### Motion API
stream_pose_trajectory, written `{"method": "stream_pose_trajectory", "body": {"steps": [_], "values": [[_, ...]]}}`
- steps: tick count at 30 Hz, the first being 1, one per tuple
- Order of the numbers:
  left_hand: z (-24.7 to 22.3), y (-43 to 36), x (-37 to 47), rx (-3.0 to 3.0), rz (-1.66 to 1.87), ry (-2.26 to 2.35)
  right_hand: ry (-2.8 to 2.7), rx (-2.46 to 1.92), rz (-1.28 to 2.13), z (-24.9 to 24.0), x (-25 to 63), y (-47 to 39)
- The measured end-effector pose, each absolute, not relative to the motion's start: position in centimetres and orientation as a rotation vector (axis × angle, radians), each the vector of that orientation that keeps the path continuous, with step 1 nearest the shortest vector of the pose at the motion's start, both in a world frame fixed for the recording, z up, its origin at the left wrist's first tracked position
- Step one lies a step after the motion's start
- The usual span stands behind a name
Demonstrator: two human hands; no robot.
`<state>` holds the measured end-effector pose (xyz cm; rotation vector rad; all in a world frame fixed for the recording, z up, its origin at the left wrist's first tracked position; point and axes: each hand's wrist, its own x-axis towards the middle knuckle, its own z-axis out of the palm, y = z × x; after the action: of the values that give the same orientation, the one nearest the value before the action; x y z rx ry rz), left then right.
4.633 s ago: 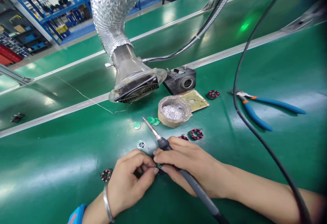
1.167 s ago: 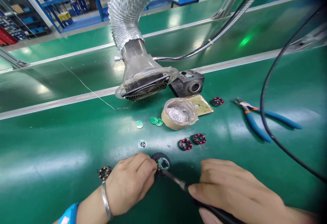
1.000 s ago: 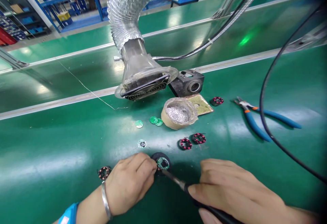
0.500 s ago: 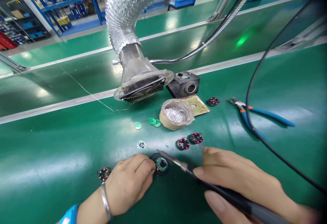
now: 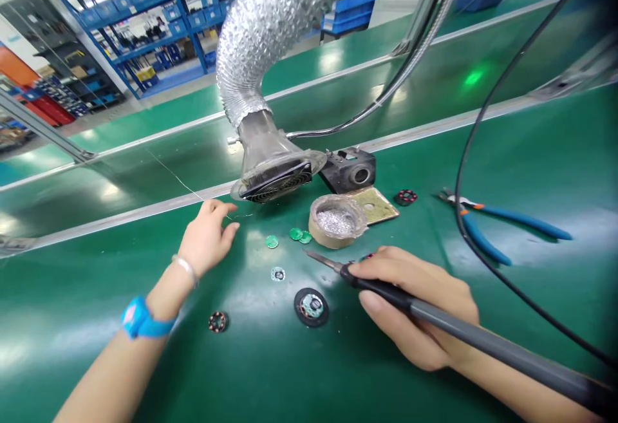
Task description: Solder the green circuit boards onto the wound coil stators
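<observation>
My right hand (image 5: 415, 307) is closed round a soldering iron (image 5: 386, 291), whose tip points left, short of the tub of silvery shavings. At the thin solder wire (image 5: 178, 178), my left hand (image 5: 207, 233) has thumb and forefinger apart, with the wire's end between them. A round circuit board (image 5: 313, 307) on a black disc lies untouched below the iron's tip. Left of it are a wound copper stator (image 5: 218, 322) and a small round board (image 5: 278, 273). Several green discs (image 5: 296, 234) lie further back. Another stator is mostly hidden behind my right hand.
A fume extractor (image 5: 275, 181) on a foil duct hangs over the bench. Behind the tub (image 5: 333, 239) stand a black iron holder (image 5: 355, 172) and a sponge tray (image 5: 379, 206). Blue-handled cutters (image 5: 487, 239) lie at right, crossed by a black cable (image 5: 461, 172).
My left hand has left the round board and moved up and left to the solder wire. The soldering iron has lifted away from the board. The view has tilted up somewhat.
</observation>
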<state>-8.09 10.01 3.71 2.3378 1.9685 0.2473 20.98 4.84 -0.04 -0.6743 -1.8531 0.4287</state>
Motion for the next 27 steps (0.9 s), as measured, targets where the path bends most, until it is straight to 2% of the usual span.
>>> {"method": "stream_pose_trajectory", "body": {"steps": [5,9,14,27], "values": [[2.7,11.8,-8.8,2.313,0.271,1.918,-1.835,-0.686,0.404,0.3,21.4,4.5],[3.2,5.9,-6.5,2.300,0.448,1.798,-1.866,-0.675,0.551,1.5,21.9,3.2],[2.8,-0.6,-3.7,2.439,0.745,1.337,-1.896,-0.556,0.693,1.8,21.5,2.2],[0.5,-1.2,-3.3,2.581,0.760,1.237,-1.912,-0.540,0.657,1.9,20.5,2.2]]}}
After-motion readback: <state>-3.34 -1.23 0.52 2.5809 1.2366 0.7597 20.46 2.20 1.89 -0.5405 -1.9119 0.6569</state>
